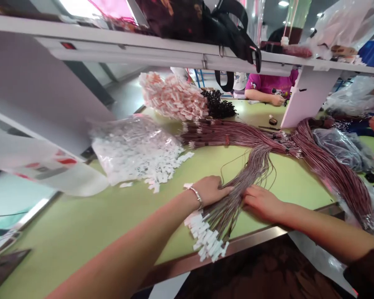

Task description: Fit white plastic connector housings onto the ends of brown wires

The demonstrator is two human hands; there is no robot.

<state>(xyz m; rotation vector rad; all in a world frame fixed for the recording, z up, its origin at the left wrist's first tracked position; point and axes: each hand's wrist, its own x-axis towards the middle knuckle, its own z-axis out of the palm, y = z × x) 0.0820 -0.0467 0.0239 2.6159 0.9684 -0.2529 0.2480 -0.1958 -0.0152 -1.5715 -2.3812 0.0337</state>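
A loose bundle of thin brownish wires (pixel 247 174) lies across the green tabletop, fanning toward the front edge. White plastic connectors (pixel 209 238) cap its near ends. My left hand (pixel 209 190), with a bracelet at the wrist, is closed around the bundle from the left side, thumb on top. On the bundle's right side my right hand (pixel 262 202) rests against the wires with fingers curled; what its fingertips grip is hidden. The far end of the bundle meets a thicker bunch of reddish-brown wires (pixel 237 135) tied with a red band.
A clear bag spilling white connectors (pixel 137 158) sits left. Behind it are a pile of pinkish-white connectors (pixel 174 97) and small black parts (pixel 220 104). More wires (pixel 333 166) hang over the right edge. A shelf (pixel 174 52) spans overhead. Across the table, a person in a magenta shirt (pixel 272 85) works.
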